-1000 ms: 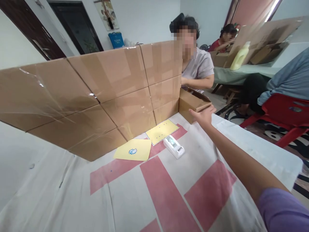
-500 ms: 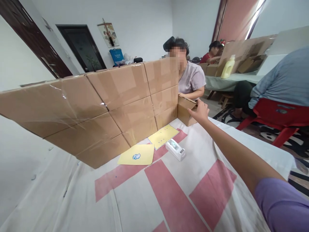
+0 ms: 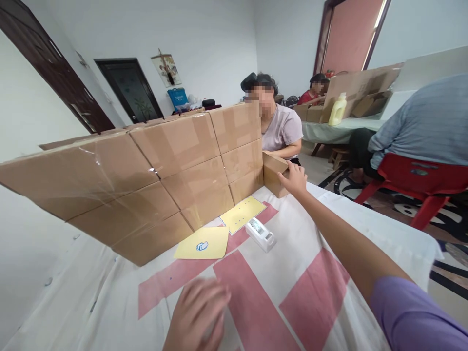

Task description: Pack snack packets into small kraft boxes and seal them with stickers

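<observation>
My right hand (image 3: 293, 179) reaches far across the table, its fingers curled over the top edge of a small open cardboard box (image 3: 273, 171) at the end of the cardboard wall. My left hand (image 3: 195, 317) rests on the cloth near the bottom edge, blurred, fingers bent down with nothing seen in them. Between them lie a white tape dispenser (image 3: 260, 234), a yellow card with a blue drawing (image 3: 203, 243) and a yellow card with dots (image 3: 242, 214).
A wall of taped cardboard boxes (image 3: 146, 175) runs across the table's far side. A person in a pale shirt (image 3: 280, 131) sits behind it. To the right stand a red plastic chair (image 3: 413, 183) with a seated person and a table with a yellow bottle (image 3: 337, 110).
My left hand has come into view at the bottom. My right hand has closed on the small box's edge. The view has tilted upward and the box has shifted slightly left.
</observation>
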Demonstrator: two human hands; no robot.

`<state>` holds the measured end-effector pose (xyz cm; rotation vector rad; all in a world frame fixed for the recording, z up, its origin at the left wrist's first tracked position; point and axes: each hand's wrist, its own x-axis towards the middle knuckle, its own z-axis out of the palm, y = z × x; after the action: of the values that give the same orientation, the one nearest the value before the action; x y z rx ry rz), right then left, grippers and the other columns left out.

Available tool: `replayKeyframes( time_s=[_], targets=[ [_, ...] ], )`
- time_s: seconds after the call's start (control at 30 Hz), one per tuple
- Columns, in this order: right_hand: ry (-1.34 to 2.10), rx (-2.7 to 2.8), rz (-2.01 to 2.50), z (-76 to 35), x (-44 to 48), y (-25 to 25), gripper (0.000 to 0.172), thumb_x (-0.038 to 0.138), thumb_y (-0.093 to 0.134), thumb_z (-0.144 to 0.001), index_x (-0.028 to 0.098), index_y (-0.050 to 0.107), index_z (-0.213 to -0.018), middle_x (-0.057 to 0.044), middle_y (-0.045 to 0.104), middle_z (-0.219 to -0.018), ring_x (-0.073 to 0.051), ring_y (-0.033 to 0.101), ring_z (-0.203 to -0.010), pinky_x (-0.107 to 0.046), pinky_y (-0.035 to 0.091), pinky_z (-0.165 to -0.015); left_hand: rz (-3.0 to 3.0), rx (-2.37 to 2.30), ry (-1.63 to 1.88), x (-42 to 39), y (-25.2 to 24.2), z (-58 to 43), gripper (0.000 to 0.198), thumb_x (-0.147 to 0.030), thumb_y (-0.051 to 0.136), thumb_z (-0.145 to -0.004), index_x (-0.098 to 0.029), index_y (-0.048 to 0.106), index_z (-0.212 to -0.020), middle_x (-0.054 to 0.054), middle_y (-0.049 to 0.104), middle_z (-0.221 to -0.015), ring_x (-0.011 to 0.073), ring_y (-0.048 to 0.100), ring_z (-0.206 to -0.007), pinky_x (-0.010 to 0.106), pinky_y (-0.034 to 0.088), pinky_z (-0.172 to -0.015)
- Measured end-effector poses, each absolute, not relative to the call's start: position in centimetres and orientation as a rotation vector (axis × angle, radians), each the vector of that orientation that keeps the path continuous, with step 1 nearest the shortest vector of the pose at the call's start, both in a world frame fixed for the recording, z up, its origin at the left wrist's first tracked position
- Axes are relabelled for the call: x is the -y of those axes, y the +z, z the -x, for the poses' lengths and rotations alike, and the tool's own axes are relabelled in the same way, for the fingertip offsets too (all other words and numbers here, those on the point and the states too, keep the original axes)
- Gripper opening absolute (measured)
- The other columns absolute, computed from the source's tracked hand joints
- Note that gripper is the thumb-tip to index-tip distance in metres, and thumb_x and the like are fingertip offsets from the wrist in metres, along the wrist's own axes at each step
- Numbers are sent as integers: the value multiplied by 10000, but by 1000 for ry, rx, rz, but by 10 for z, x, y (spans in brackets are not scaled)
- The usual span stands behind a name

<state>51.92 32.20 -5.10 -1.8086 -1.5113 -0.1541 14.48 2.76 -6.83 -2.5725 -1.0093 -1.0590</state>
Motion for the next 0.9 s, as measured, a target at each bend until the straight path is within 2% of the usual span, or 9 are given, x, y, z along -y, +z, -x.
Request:
replayKeyframes(
  time_s=[0.1, 0.23, 0.3, 0.37, 0.57, 0.9],
  targets=[
    [-123, 1427, 1700, -515, -320, -64, 694, 510, 487, -897, 176, 380, -1496, -192, 488, -1481, -375, 376, -1361, -568, 419, -1009, 2717, 1100, -850, -140, -21, -214, 289, -174, 481, -931, -262, 698, -1100, 34, 747, -1120, 197, 671, -1049, 360, 519, -927],
    [-159, 1341, 1608, -514, -325, -83, 676, 529, 459, -914, 166, 397, -1482, -204, 459, -1507, -358, 365, -1401, -562, 399, -1040, 2773, 1118, -665, -290, 17, -331, 382, -224, 516, -965, -211, 576, -1342, 92, 598, -1406, 211, 545, -1294, 393, 431, -1116],
    [-179, 1317, 1595, -516, -330, -90, 674, 538, 454, -921, 164, 404, -1479, -209, 464, -1503, -357, 370, -1407, -558, 393, -1048, 2788, 1163, -575, -347, 18, -375, 421, -316, 592, -957, -192, 545, -1356, 115, 539, -1447, 268, 542, -1294, 518, 458, -1081],
    [-200, 1329, 1581, -519, -333, -94, 663, 537, 450, -931, 160, 414, -1475, -209, 483, -1488, -352, 368, -1417, -538, 387, -1060, 2787, 1245, -490, -386, 10, -401, 417, -370, 615, -948, -202, 565, -1327, 116, 544, -1422, 271, 568, -1246, 527, 494, -1038],
    [-211, 1395, 1547, -523, -335, -99, 664, 550, 465, -938, 138, 438, -1458, -201, 506, -1479, -348, 349, -1437, -507, 378, -1077, 2791, 1340, -310, -424, -14, -413, 411, -381, 611, -950, -211, 566, -1322, 111, 546, -1408, 263, 576, -1220, 514, 508, -1019],
    [-200, 1389, 1490, -523, -336, -101, 632, 530, 523, -931, 147, 478, -1432, -171, 560, -1436, -335, 385, -1411, -477, 394, -1077, 2769, 1441, 23, -440, 9, -425, 432, -382, 621, -942, -217, 558, -1336, 112, 523, -1436, 277, 553, -1252, 535, 487, -1041]
  ],
)
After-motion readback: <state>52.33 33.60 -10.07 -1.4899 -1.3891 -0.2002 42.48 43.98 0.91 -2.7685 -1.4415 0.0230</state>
